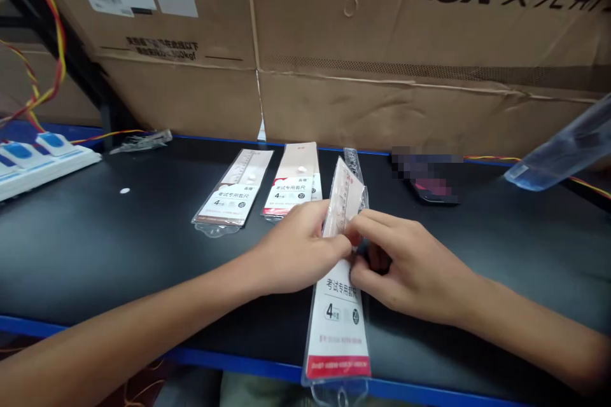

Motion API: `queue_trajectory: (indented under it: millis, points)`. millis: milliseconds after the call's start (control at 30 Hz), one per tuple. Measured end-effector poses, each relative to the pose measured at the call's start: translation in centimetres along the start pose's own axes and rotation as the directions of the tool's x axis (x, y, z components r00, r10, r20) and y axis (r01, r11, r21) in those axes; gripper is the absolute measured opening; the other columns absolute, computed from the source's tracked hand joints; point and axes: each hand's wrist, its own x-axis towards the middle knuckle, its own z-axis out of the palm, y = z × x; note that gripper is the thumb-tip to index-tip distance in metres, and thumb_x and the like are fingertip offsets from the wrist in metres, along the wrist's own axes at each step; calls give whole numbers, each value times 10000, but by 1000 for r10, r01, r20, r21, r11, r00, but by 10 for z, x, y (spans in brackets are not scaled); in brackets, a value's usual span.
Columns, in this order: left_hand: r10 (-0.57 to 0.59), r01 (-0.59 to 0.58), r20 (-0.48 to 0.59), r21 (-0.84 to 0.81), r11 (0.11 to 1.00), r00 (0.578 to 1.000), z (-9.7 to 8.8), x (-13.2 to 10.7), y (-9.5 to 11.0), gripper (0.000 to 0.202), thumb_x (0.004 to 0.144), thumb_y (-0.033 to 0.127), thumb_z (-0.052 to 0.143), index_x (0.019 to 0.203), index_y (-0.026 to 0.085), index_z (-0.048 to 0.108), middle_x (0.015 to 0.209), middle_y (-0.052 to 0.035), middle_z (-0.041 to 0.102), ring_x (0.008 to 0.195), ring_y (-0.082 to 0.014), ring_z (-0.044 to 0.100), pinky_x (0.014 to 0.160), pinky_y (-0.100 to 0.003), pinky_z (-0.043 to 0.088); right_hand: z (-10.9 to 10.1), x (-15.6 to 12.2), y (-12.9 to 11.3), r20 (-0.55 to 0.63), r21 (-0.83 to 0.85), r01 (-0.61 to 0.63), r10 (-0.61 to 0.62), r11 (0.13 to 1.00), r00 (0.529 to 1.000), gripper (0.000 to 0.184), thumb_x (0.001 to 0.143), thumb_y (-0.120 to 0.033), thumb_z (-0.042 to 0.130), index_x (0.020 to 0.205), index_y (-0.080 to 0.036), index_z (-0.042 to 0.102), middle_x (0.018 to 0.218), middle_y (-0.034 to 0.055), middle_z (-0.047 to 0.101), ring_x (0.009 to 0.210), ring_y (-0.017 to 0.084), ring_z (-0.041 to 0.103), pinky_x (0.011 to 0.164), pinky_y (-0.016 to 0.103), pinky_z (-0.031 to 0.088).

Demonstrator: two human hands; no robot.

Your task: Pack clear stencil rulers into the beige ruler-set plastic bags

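My left hand (296, 251) and my right hand (405, 267) both pinch the edges of a transparent plastic packet holding a ruler set (337, 331), upright on the black tabletop (119, 254). Its white and red card hangs toward me, and its upper part bends back, with a ruler inside. My right fingers hide part of the packet's middle. Two similar ruler-set packets (232, 191) (292, 181) lie flat just beyond my left hand. A narrow transparent strip (353, 164) stands behind the held packet.
A phone (429, 187), blurred out, lies on the table at the back right. A transparent plastic bag (558, 149) sticks in from the right. A white power strip (38, 165) and red-yellow wires sit at the left. Large cardboard boxes (382, 32) line the back edge.
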Motion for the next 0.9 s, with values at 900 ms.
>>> queue_trajectory:
  millis: [900]
  points:
    - [19,72,179,-484,872,984,-18,-5,12,97,782,78,646,840,150,615,669,-1,666,557,-131,639,509,-213,468,-14,-5,13,-258,349,190,-100,918,961,270,702,3,635,765,-243,544,718,-10,573,638,166,540,583,317,446]
